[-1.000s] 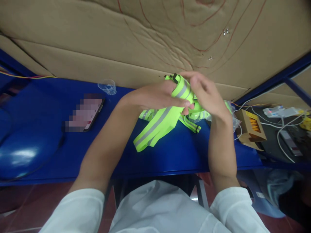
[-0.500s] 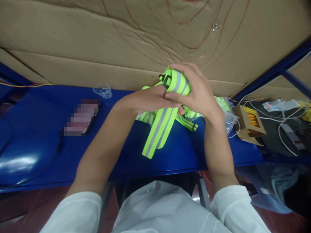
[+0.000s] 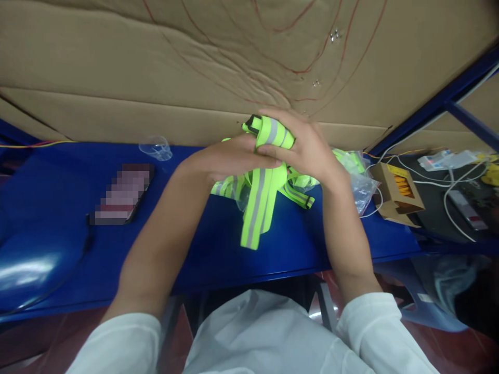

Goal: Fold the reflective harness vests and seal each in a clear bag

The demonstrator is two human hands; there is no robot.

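Observation:
A neon yellow-green strap with grey reflective stripes [image 3: 257,208] is bunched between my hands, its two tails hanging over the blue table. My left hand [image 3: 241,156] grips it from the left, fingers reaching under the folded part. My right hand [image 3: 302,145] wraps round the top of the folds, thumb across the front. A black buckle [image 3: 254,123] shows at the upper left of the bundle. Behind and below the hands lie more straps of the same kind [image 3: 299,196], some in clear plastic. My left fingertips are partly hidden by the strap.
On the blue table [image 3: 218,249] are a phone [image 3: 125,192] with a cable and a clear plastic cup [image 3: 156,149] at left. At right stand plastic bags [image 3: 363,192], an open cardboard box [image 3: 399,192] and white cables. A cardboard panel [image 3: 117,67] rises behind.
The hanging strap tails have swung to a more upright position. Both hands remain round the folded strap, whose buckle has turned slightly. The whole view has shifted a little.

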